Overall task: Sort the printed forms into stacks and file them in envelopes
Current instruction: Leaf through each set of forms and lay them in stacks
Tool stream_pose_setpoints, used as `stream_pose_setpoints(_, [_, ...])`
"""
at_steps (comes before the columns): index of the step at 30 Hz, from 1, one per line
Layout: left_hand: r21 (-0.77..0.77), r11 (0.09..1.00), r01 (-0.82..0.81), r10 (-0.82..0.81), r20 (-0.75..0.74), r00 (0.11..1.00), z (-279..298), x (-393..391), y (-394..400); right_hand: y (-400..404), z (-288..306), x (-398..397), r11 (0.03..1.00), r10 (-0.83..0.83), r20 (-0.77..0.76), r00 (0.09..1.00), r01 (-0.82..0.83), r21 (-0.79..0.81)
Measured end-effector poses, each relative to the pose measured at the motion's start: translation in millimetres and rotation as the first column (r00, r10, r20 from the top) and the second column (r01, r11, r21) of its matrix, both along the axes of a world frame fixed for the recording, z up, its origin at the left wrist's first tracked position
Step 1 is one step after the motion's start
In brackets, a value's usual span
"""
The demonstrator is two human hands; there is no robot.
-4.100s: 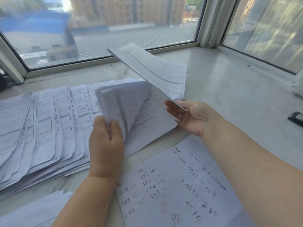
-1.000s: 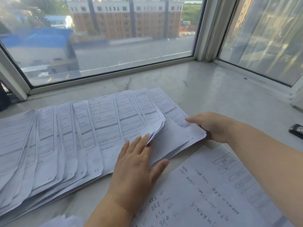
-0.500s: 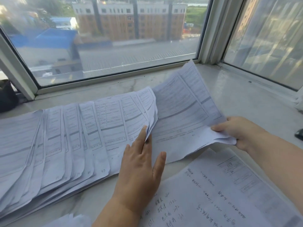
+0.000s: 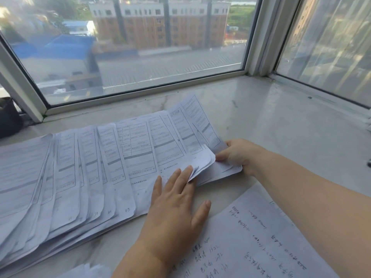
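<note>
On the pale marble tabletop [image 4: 281, 125] beneath the corner window [image 4: 140, 47], a long fan of printed forms [image 4: 84, 173] lies face up, each sheet overlapping the next, running from the left edge of the view to the centre. Handwritten numbers show at the near corners of several sheets.

Left hand [image 4: 176, 199]: palm down, fingers straight and slightly spread, resting flat on the near right part of the fan. The fingertips [image 4: 188, 170] touch the curled near corners of the last few sheets; the thumb lies on the tabletop side, close to the handwritten sheet [image 4: 251, 237]. The grip is spread and closes on nothing.

Right hand [image 4: 239, 155]: at the right end of the fan, fingers curled. Its grip pinches the near right corners of the end sheets, which lift and bend there while their far edges stay on the pile. Whether it holds one sheet or several cannot be told.

Handwritten sheet: lies flat at the near right, apart from the fan, partly under the right forearm and the left wrist, covered in ink notes and figures.

Further sheets [image 4: 86, 271] show at the bottom edge, blurred. A dark object [image 4: 9, 117] sits by the left window frame; another dark object [image 4: 369, 163] is cut off at the right edge.
</note>
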State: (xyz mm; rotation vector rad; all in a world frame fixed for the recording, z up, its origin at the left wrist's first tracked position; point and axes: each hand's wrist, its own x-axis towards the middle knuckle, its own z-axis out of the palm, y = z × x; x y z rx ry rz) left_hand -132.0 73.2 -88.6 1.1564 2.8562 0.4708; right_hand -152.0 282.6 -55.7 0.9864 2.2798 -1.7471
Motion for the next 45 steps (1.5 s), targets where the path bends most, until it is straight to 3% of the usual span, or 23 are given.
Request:
stream_pose_setpoints(5, [0.040, 0.999, 0.037, -0.039, 0.048, 0.998, -1.1, 0.6, -2.6, 6.0, 1.5, -6.1, 0.995, 0.065, 0.070, 0.995, -0.059, -0.082])
stream_pose_setpoints(8, [0.197, 0.979, 0.051, -0.088, 0.179, 0.980, -2.7, -2.6, -5.3, 15.2, 3.4, -2.2, 0.989, 0.011, 0.077, 0.997, -0.022, 0.144])
stream_pose_setpoints(10, [0.282, 0.959, 0.015, -0.079, 0.219, 0.973, -5.8, -4.4, -5.2, 24.3, 12.4, 11.7, 0.940, -0.091, -0.016, 0.996, 0.091, 0.328])
stream_pose_setpoints(15, [0.022, 0.999, -0.028, 0.025, 0.142, 0.990, 4.9, -12.0, 7.0, 22.3, 55.0, 84.9, 0.903, -0.041, -0.222, 0.974, 0.131, 0.408])
stream_pose_setpoints(19, [-0.132, 0.991, 0.018, -0.003, 0.114, 0.993, 41.2, -11.7, 15.2, -34.9, 72.2, 173.3, 0.952, -0.025, -0.258, 0.966, 0.102, 0.290])
stream_pose_setpoints(24, [0.068, 0.997, 0.032, -0.033, 0.025, 0.999, 70.5, 41.4, -36.8, -144.1, 51.2, 261.6, 0.988, 0.156, -0.114, 0.981, -0.152, 0.041])
stream_pose_setpoints(29, [0.178, 0.984, -0.016, 0.009, 0.040, 0.999, 58.7, 138.6, -155.5, -233.0, 24.1, 303.6, 0.964, 0.263, 0.029, 0.964, -0.264, 0.020])
stream_pose_setpoints(33, [0.228, 0.970, -0.078, 0.051, 0.121, 0.991, 47.0, 216.6, -233.1, -260.0, 10.7, 318.6, 0.941, 0.289, 0.026, 0.957, -0.289, 0.176])
stream_pose_setpoints(36, [0.263, 0.962, -0.074, 0.026, 0.181, 0.983, 40.3, 257.5, -263.0, -267.8, 10.5, 325.4, 0.927, 0.307, 0.058, 0.950, -0.312, 0.205])
stream_pose_setpoints(39, [0.281, 0.957, -0.072, 0.004, 0.236, 0.972, 35.7, 276.5, -274.6, -273.6, 12.8, 331.4, 0.929, 0.356, 0.101, 0.929, -0.363, 0.073])
stream_pose_setpoints(42, [0.298, 0.950, -0.094, 0.010, 0.272, 0.962, 33.3, 281.0, -280.4, -276.5, 14.5, 338.6, 0.940, 0.296, 0.019, 0.955, -0.288, -0.184])
stream_pose_setpoints(45, [0.318, 0.942, -0.107, 0.013, 0.283, 0.959, 30.3, 281.0, -282.7, -277.3, 15.3, 343.9, 0.930, 0.260, -0.028, 0.965, -0.258, -0.263])
